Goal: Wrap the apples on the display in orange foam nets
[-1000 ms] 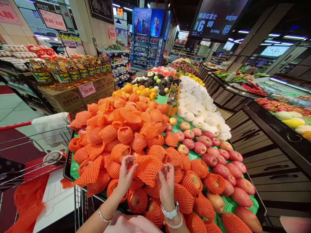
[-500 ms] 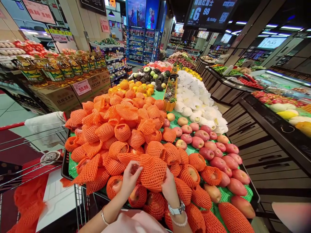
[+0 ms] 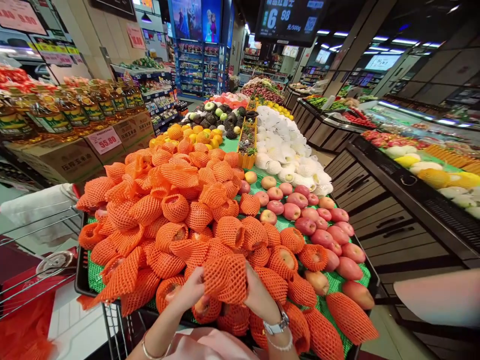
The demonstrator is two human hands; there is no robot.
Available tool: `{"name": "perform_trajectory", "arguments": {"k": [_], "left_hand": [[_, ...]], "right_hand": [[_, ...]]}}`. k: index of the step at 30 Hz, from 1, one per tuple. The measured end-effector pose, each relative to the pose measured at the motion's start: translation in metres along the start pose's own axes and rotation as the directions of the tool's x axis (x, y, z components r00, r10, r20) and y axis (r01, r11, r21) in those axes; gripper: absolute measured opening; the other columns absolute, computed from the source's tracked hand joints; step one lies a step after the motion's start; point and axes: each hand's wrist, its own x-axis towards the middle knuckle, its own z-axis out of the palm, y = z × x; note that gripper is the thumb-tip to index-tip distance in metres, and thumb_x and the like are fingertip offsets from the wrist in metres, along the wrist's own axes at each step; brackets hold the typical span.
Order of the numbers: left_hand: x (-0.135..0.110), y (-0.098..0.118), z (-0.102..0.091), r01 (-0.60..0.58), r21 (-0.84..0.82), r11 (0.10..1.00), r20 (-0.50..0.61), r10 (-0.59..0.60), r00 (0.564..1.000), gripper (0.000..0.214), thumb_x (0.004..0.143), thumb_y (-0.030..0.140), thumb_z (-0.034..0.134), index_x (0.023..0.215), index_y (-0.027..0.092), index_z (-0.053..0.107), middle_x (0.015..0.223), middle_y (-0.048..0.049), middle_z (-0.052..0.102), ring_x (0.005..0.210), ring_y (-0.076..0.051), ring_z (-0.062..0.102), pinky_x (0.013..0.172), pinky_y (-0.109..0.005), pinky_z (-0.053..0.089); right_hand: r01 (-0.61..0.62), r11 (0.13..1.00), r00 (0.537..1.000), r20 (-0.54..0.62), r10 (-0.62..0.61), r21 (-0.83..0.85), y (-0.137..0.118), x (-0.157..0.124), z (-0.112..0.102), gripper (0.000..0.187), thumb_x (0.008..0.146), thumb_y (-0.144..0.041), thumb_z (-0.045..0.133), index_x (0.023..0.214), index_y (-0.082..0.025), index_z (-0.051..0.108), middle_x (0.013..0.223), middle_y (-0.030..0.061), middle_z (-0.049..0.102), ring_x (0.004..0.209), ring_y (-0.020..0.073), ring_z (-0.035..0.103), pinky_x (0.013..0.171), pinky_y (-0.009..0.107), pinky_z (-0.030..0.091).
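Observation:
An orange foam net sleeve is held up between my two hands, over the near edge of the fruit display. My left hand is closed on its left edge, and my right hand grips it from the right, fingers partly behind the mesh. Whether an apple sits inside the sleeve I cannot tell. Around my hands lie many apples in matching orange sleeves. Bare red apples rest on the green mat to the right. A watch is on my right wrist.
A wire shopping cart with a white cloth over it stands at left. White-netted fruit and a yellow planter divider lie farther back. Oil bottles stand on boxes at left. Another person's arm reaches in from the right.
My left hand has moved from open-fingered beside the sleeve to gripping its left edge. The sleeve has come lower and closer to me. The view has shifted, and the arm at right shows more.

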Motion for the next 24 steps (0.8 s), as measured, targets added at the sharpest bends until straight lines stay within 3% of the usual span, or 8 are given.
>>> {"name": "perform_trajectory", "arguments": {"k": [3,5,7,11,14,18,20,24], "left_hand": [[-0.001,0.004,-0.003,-0.024,0.034,0.999,-0.098,0.027,0.995,0.037,0.043,0.034,0.084,0.07,0.017,0.065,0.081,-0.0071,0.072,0.095,-0.031,0.065,0.09,-0.041,0.052],[0.0,0.007,-0.005,-0.034,0.044,0.998,-0.174,0.041,0.984,0.043,0.041,0.037,0.084,0.075,0.017,0.067,0.09,-0.0093,0.073,0.104,-0.033,0.064,0.097,-0.043,0.05],[0.001,0.006,-0.006,-0.016,0.045,0.999,-0.192,0.025,0.981,0.046,0.042,0.039,0.081,0.08,0.017,0.068,0.099,-0.0111,0.073,0.109,-0.033,0.062,0.102,-0.044,0.048],[0.002,-0.004,-0.001,0.007,0.079,0.997,-0.109,0.002,0.994,0.044,0.05,0.039,0.074,0.087,0.016,0.069,0.107,-0.0128,0.071,0.112,-0.033,0.061,0.107,-0.046,0.043],[0.002,-0.011,0.005,-0.039,0.154,0.987,-0.041,0.046,0.998,0.04,0.056,0.036,0.067,0.091,0.016,0.07,0.105,-0.013,0.071,0.109,-0.033,0.062,0.105,-0.049,0.045],[-0.001,-0.007,0.01,-0.134,0.285,0.949,0.034,0.13,0.991,0.022,0.058,0.03,0.065,0.075,0.018,0.07,0.089,-0.0094,0.072,0.094,-0.029,0.064,0.1,-0.047,0.047],[-0.001,-0.004,0.01,-0.15,0.242,0.959,-0.017,0.158,0.987,0.018,0.053,0.031,0.069,0.065,0.019,0.068,0.074,-0.0067,0.07,0.081,-0.027,0.064,0.09,-0.043,0.052],[0.001,-0.006,0.005,-0.141,0.061,0.988,-0.236,0.151,0.96,0.03,0.041,0.039,0.079,0.053,0.019,0.059,0.051,-0.0001,0.058,0.056,-0.019,0.055,0.061,-0.033,0.054]], "right_hand": [[0.068,0.997,0.988,-0.145,-0.061,0.041,0.002,0.004,0.006,0.043,0.078,-0.022,0.069,0.12,-0.021,0.064,0.126,0.012,0.066,0.124,0.0272,0.059,0.109,0.047,0.046],[0.15,0.987,0.95,-0.283,-0.129,0.052,0.005,0.004,0.007,0.032,0.078,-0.017,0.067,0.109,-0.023,0.068,0.115,0.0086,0.07,0.112,0.023,0.065,0.102,0.04,0.053],[0.221,0.975,0.921,-0.332,-0.204,0.015,0.008,0.003,0.005,0.029,0.077,-0.013,0.068,0.104,-0.024,0.07,0.112,0.0075,0.07,0.107,0.0215,0.067,0.097,0.036,0.055],[0.291,0.954,0.935,-0.187,-0.3,-0.07,0.007,0.0,0.001,0.042,0.077,-0.012,0.07,0.116,-0.025,0.065,0.128,0.0103,0.062,0.122,0.0226,0.061,0.105,0.038,0.051],[0.298,0.947,0.954,-0.001,-0.3,-0.123,-0.001,-0.001,0.001,0.06,0.076,-0.012,0.07,0.133,-0.024,0.053,0.149,0.0141,0.042,0.142,0.0255,0.04,0.116,0.043,0.039],[0.317,0.937,0.937,0.2,-0.286,-0.145,-0.014,-0.001,0.007,0.075,0.072,-0.002,0.063,0.14,-0.027,0.045,0.155,0.0108,0.03,0.149,0.0238,0.026,0.121,0.045,0.028],[0.292,0.951,0.944,0.194,-0.269,-0.103,-0.015,0.0,0.012,0.078,0.072,-0.004,0.067,0.142,-0.028,0.042,0.154,0.0106,0.032,0.147,0.0232,0.03,0.122,0.044,0.028],[0.158,0.987,0.985,0.067,-0.16,0.029,-0.008,0.001,0.026,0.096,0.072,-0.025,0.081,0.151,-0.025,0.026,0.155,0.0144,0.034,0.146,0.0287,0.032,0.121,0.05,0.027]]}}
